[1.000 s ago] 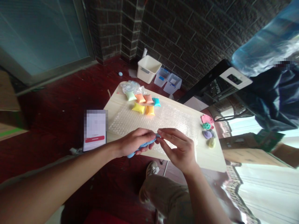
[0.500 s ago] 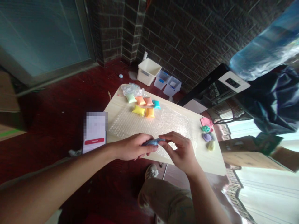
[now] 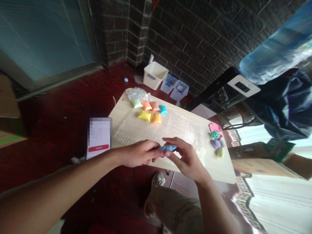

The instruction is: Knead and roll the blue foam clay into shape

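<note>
Between my two hands is a lump of blue modelling clay [image 3: 168, 148], held above the near edge of the table. My left hand [image 3: 140, 153] pinches its left end, thumb on top and the other fingers curled below. From the right, my right hand [image 3: 186, 157] grips it with thumb and fingers bent around its right end. Under the hands lies a sheet of bubble wrap [image 3: 136, 130]. Sealed packets of clay, among them a yellow packet [image 3: 144, 116], an orange packet [image 3: 156, 118] and a turquoise packet [image 3: 163, 109], lie beyond it.
Pink clay [image 3: 214, 127], green clay [image 3: 214, 134], purple clay [image 3: 215, 143] and pale yellow clay [image 3: 220, 152] sit at the right of the table [image 3: 219, 174]. A phone-like screen [image 3: 98, 138] stands at left. Behind are a white bin [image 3: 155, 76] and clear boxes [image 3: 179, 91].
The blue clay has shifted a little to the right and shows more between the fingers. My right fingers have opened somewhat around it; the left hand has barely moved.
</note>
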`<state>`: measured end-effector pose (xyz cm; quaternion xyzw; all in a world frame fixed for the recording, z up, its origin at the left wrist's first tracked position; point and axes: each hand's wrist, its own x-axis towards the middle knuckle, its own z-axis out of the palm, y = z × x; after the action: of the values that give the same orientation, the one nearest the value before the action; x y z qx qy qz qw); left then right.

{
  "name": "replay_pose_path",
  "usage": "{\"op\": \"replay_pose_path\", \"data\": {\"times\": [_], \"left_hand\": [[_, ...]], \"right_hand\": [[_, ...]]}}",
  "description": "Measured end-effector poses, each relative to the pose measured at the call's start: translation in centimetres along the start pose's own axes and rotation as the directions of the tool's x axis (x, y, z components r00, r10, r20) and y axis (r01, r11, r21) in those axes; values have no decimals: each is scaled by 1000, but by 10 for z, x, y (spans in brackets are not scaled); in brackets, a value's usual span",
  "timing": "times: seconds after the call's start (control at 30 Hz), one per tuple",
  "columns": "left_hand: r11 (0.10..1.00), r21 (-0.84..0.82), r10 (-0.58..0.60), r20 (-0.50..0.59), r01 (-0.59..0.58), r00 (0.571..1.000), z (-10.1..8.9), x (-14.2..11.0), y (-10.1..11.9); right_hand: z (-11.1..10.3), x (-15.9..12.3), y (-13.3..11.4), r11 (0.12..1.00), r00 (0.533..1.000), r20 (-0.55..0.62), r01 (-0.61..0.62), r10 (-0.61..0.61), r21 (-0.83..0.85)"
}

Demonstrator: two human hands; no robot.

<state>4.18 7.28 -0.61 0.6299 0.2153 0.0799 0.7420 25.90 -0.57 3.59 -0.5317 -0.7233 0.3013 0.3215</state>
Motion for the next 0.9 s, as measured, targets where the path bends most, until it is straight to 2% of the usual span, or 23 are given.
{"op": "replay_pose_path", "data": {"times": [0.07,0.13,0.2,0.3,0.37,0.43,0.5,0.57,0.67,0.77,0.83,0.9], "left_hand": [[996,-89,-2,39,5,999,0,-1,1],[993,-120,-8,84,18,996,0,-2,3],[1000,-18,25,79,-24,997,1,-3,4],[963,244,130,-33,-118,991,2,-2,4],[942,313,157,-97,-119,983,2,-1,2],[947,299,152,-114,-112,982,2,0,1],[958,265,145,-97,-115,985,0,0,1],[963,242,142,-82,-118,986,-2,0,2],[947,297,152,-78,-123,985,-3,-1,3],[907,396,196,-93,-144,976,-2,-1,3],[905,399,203,-100,-147,974,0,-1,2],[937,324,168,-85,-132,982,1,-1,1]], "right_hand": [[-1,0,-3,997,998,51,36,-39,62],[-2,0,-5,996,997,76,17,-24,90],[-2,0,-5,996,997,66,-44,39,82],[0,-1,1,984,987,54,-155,151,88],[1,-2,4,979,983,46,-182,179,93],[2,-3,5,986,992,28,-128,125,109],[1,-2,4,991,1000,14,-30,28,127],[0,-2,2,994,1000,7,19,-20,106],[-2,-1,0,998,998,15,-66,65,23],[-2,-2,1,985,985,58,-164,161,50],[-1,-3,1,990,992,40,-119,116,80],[0,-3,-1,995,1000,8,-13,12,99]]}}
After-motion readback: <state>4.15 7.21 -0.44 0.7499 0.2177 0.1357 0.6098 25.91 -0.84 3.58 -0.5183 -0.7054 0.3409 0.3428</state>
